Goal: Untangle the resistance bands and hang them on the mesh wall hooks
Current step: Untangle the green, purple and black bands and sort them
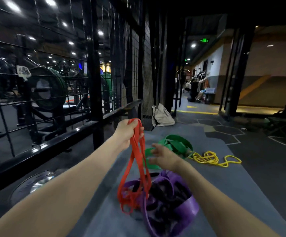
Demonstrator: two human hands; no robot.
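My left hand [127,132] grips the top of a red resistance band [135,168] and holds it up. Its loops hang down into a tangle with wide purple bands [181,204] and a black band [162,189] on the grey mat [224,189]. My right hand [162,157] hovers just right of the red strands with fingers spread, holding nothing. Behind it lie a coiled green band [176,144] and a thin yellow band [210,159]. The black mesh wall [135,69] stands ahead on the left; I cannot make out its hooks.
A black steel rail [80,132] runs along the mat's left edge, with weight plates and gym machines behind the mesh. A pale bag [162,115] leans at the mesh's foot. Black posts stand ahead, people crouch far down the corridor, and a folding chair [279,124] stands at right.
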